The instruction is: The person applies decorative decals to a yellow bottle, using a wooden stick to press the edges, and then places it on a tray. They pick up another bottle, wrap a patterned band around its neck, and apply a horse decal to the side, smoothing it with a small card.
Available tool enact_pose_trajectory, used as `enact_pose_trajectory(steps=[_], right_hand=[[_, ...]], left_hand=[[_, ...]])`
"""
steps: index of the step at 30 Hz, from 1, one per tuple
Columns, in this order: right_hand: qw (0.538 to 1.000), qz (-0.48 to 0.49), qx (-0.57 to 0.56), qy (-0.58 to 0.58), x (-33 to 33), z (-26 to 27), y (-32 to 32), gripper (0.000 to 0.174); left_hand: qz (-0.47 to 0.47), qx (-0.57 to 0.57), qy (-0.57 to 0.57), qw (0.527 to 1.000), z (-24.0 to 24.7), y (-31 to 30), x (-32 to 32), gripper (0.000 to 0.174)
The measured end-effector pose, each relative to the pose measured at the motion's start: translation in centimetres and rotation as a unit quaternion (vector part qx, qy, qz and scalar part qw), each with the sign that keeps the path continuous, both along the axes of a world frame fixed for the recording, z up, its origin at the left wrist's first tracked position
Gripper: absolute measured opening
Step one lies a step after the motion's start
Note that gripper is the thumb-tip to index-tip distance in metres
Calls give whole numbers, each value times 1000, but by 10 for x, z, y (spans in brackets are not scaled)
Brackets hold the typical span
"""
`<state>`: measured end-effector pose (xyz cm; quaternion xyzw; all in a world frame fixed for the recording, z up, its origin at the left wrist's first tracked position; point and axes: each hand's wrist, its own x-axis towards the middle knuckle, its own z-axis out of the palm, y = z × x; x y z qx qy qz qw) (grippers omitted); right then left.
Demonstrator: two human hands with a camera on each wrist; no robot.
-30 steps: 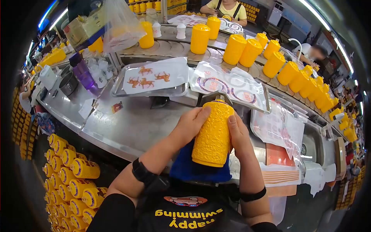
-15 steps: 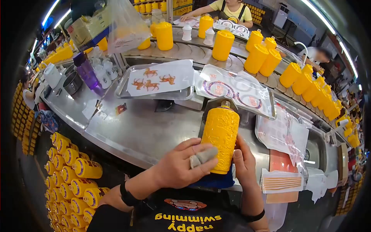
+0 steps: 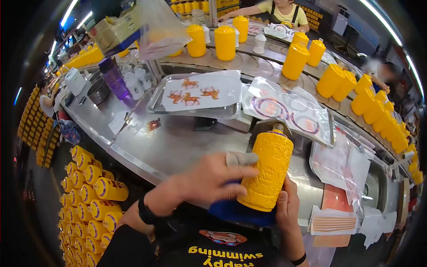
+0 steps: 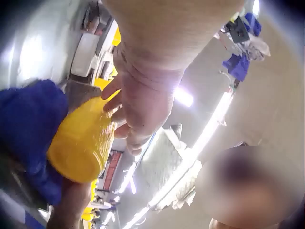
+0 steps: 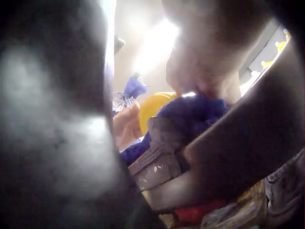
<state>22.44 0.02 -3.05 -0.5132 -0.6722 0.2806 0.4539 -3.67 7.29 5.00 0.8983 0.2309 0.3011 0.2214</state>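
Observation:
A yellow embossed bottle [image 3: 268,171] leans, neck up, against a dark holder [image 3: 291,129] above a blue cloth [image 3: 242,213]. My right hand [image 3: 289,207] grips its lower right side, thumb in front and fingers partly hidden behind. Blurred by motion, my left hand [image 3: 207,175] lies at the bottle's left side, a grey cover [image 3: 241,158] on one finger. Seen from the left wrist, the left hand's [image 4: 143,105] loosely bent fingers are beside the bottle [image 4: 78,143]; contact is unclear. The right wrist view shows part of the bottle [image 5: 152,109] beyond the cloth [image 5: 195,114].
Trays with a horse-decal sheet [image 3: 195,95] and purple ring decals [image 3: 284,111] stand behind. Yellow bottles [image 3: 296,62] line the curved conveyor [image 3: 262,66]. Others are stacked [image 3: 95,204] at lower left. A sink [image 3: 373,187] and decal strips [image 3: 333,222] are right; a person [image 3: 284,13] sits opposite.
My left hand has let go of the bottle's upper left side and moved down beside it. My right hand has shifted lower. Bottles on the conveyor have changed position, and the head view has shifted.

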Motion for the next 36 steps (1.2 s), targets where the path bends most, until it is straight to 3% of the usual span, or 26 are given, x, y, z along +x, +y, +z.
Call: enact_pose_trajectory(steps=[2, 4, 6, 7, 9, 10, 14, 17, 20, 23, 26, 35, 36], right_hand=[[1000, 5, -5, -8, -2, 7, 1, 61], [1000, 5, -16, -22, -1, 11, 1, 65], [999, 12, -34, -19, 0, 13, 1, 67], [999, 14, -43, -18, 0, 14, 1, 68], [999, 14, -45, -21, -1, 16, 1, 69], [999, 14, -46, -23, -1, 17, 1, 69], [997, 22, -62, -29, 3, 17, 2, 69], [997, 28, -61, -29, 4, 18, 2, 70], [998, 28, -56, -17, 4, 17, 2, 70], [997, 32, -60, -25, 4, 19, 2, 70], [997, 32, -56, -32, 4, 19, 1, 70], [997, 29, -62, -31, 2, 22, 0, 67], [997, 27, -59, -34, 2, 21, 0, 66]], left_hand=[[118, -20, -40, 992, -6, 34, -16, 29], [274, -174, 51, 944, -9, 80, -39, 27], [358, 32, 144, 922, -40, 133, -72, 33], [367, 70, 171, 912, -45, 145, -74, 36], [383, 144, 224, 885, -52, 164, -77, 40], [395, 31, 246, 884, -56, 174, -74, 48], [327, -19, 268, 906, -43, 176, -38, 60], [317, -23, 205, 926, -56, 180, -28, 59], [347, -20, 245, 905, -41, 173, -14, 55], [401, 15, 174, 900, -45, 181, -6, 50], [389, 13, 141, 910, -67, 214, -19, 42], [350, 216, 161, 897, -70, 218, -17, 19], [351, 177, 156, 906, -71, 218, -19, 20]])
